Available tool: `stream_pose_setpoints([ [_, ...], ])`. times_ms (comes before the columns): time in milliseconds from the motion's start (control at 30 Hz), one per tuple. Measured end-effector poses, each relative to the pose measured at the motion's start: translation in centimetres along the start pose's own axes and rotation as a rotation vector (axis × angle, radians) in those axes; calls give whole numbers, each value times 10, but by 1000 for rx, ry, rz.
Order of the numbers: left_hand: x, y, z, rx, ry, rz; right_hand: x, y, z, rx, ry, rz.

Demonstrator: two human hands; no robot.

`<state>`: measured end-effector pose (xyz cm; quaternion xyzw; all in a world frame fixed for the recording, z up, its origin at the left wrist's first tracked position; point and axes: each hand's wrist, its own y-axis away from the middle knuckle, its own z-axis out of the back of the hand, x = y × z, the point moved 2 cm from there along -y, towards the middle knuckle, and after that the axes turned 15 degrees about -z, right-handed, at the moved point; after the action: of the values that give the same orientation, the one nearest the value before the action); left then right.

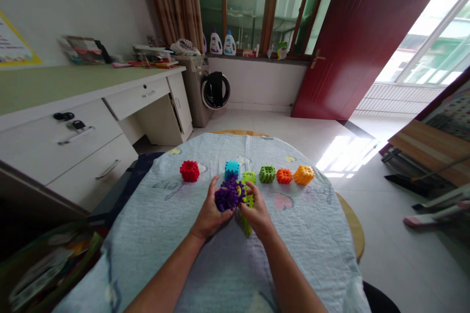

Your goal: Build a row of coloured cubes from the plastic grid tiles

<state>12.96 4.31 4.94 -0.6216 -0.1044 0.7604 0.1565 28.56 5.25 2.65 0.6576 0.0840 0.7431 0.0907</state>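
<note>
Near the middle of the cloth-covered table, my left hand (212, 215) is wrapped round a purple toothed block piece (227, 196). My right hand (258, 210) grips yellow-green toothed pieces (249, 200) at the purple piece's right side; the fingers partly hide where they meet. Part of the yellow-green hangs below my right fingers. Just beyond the hands are a light blue block (231, 169) and a lime block (249, 176). A red block (190, 171) lies to the left. To the right are a green block (267, 174), an orange-red block (284, 176) and a yellow-orange block (304, 175).
The round table wears a pale blue cloth (157, 234). A wooden stool edge (352, 225) shows at its right. A bag (47, 269) stands lower left, below a long desk (91, 83). A washing machine (194, 88) and a red door (338, 34) are behind.
</note>
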Motion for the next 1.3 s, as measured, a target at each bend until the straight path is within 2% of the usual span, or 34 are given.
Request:
stream_pose_setpoints([
  [133, -1, -9, -6, -169, 254, 115, 7, -7, 10, 25, -277, -51],
  [233, 5, -14, -6, -287, 231, 156, 16, -11, 19, 25, -234, -60],
  [300, 8, -16, -5, -312, 144, 157, 22, -12, 24, 59, -126, -42],
  [433, 6, -16, -3, -209, -49, 88, 35, -13, 35, 112, 143, 0],
  [500, 2, -17, -4, -138, -133, 47, 43, -17, 45, 31, 329, 27],
  [633, -7, -22, -8, -49, -342, -41, 64, -36, 74, -213, 727, 149],
  [700, -13, -26, -13, -9, -423, -58, 73, -51, 85, -254, 941, 167],
  [767, -18, -32, -20, 61, -471, -42, 77, -67, 91, -199, 1148, 132],
  [867, -22, -41, -28, 151, -517, -38, 77, -91, 92, -41, 1334, 59],
  [967, -22, -52, -28, 153, -510, -115, 74, -106, 91, 71, 1351, -41],
  [1100, -16, -77, -19, 128, -568, -198, 72, -109, 89, 137, 1324, -98],
  [1300, 8, -129, -5, 283, -806, -71, 77, -96, 86, 220, 1308, -151],
])
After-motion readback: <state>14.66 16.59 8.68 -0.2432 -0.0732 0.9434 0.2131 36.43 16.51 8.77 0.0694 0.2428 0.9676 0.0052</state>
